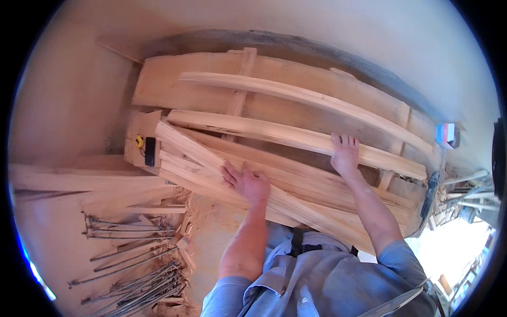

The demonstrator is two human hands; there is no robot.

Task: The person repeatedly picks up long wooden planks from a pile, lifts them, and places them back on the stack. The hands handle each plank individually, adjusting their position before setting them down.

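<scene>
My left hand [247, 182] lies over a narrow light wooden board [187, 143] that runs slantwise across the near side of the bench, its fingers bent over the board. Farther right, my right hand [346, 154] grips another wooden board [264, 128], with the fingertips over its top. Beyond that, a third long board [296, 94] lies apart from both hands. Several more boards [185, 174] lie side by side under and around the slanting one. The undersides of the held boards are hidden.
The boards rest on a wooden workbench [169, 87] with crosspieces. A yellow tape measure [139, 141] and a black phone-like object [150, 152] sit at its left end. A small blue and white box [447, 135] stands far right. Long metal clamps [137, 274] lie lower left.
</scene>
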